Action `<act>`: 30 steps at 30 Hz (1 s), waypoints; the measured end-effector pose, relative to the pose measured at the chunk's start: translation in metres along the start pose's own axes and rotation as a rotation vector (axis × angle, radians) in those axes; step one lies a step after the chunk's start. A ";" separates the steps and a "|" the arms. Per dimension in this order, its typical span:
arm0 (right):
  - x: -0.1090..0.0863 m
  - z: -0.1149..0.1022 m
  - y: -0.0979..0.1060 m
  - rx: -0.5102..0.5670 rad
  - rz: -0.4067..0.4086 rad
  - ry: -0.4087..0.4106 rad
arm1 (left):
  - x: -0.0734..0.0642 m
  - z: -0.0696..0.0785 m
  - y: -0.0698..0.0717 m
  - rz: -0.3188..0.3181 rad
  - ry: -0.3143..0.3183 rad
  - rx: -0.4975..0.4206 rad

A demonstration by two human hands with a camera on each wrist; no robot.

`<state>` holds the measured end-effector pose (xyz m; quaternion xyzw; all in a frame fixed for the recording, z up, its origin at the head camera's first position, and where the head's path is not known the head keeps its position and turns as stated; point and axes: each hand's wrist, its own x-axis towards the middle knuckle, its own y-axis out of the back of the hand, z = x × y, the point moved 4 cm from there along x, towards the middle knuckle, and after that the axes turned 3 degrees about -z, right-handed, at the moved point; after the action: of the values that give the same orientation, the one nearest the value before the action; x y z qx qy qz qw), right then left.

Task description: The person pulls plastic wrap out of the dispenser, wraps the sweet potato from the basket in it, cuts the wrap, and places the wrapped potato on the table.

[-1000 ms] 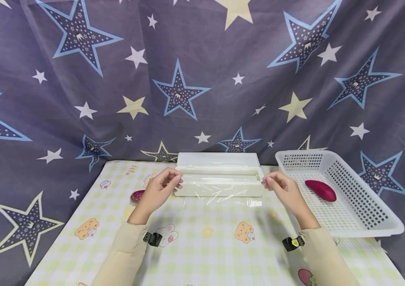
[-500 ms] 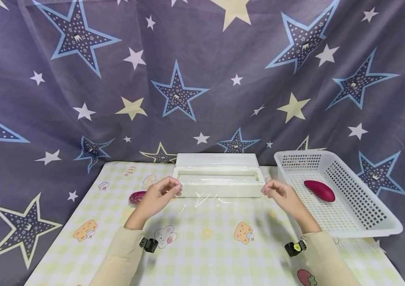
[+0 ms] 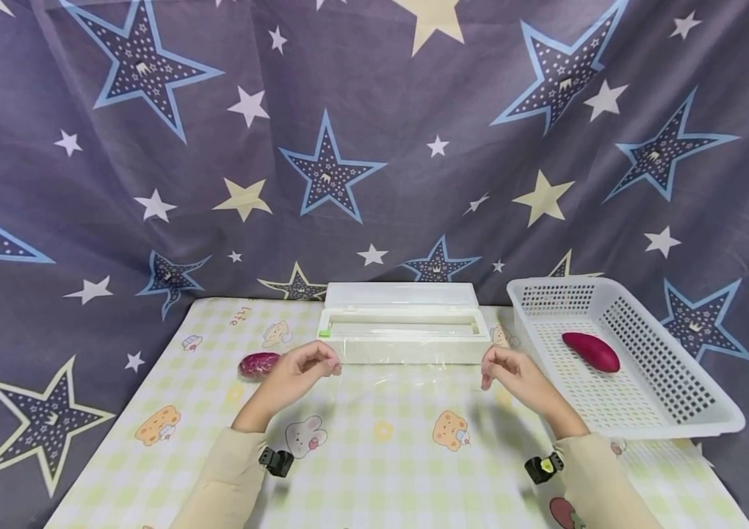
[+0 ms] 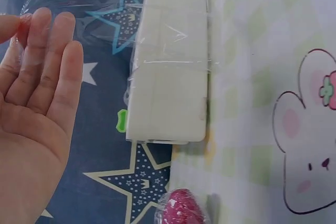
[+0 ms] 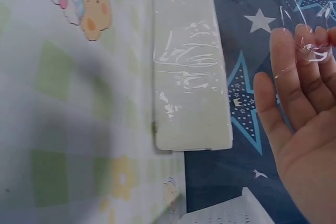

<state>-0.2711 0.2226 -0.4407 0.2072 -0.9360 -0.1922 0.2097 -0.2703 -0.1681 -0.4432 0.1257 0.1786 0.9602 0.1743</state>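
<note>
Between thumb and fingertips, my left hand (image 3: 291, 378) pinches one corner of a clear sheet of cling film (image 4: 173, 38). The opposite corner is pinched by my right hand (image 3: 518, 376). The film stretches between both hands, in front of a white cling film dispenser box (image 3: 401, 295) whose lid stands raised at the back. A small green piece (image 3: 324, 333) shows at the box's left end. Just left of my left hand lies a magenta, sweet potato-shaped thing wrapped in film (image 3: 258, 365). The film's outline is hard to make out in the head view.
A white perforated plastic basket (image 3: 692, 389) stands at the right, holding a smooth magenta, sweet potato-shaped thing (image 3: 592, 352). A checked cloth with cartoon prints (image 3: 374, 470) covers the table. Behind it hangs a dark star-patterned curtain (image 3: 374, 66).
Both hands have come down slightly, toward the table's near side, drawing the film with them. The green piece at the box's left end has come into sight.
</note>
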 end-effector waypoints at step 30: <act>-0.028 0.036 -0.037 0.006 -0.316 -0.179 | -0.018 -0.044 -0.022 -0.349 0.152 0.012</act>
<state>-0.2535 0.2147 -0.4956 0.3342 -0.9074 -0.2376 0.0920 -0.2610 -0.1687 -0.4951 0.0208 0.2160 0.9211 0.3233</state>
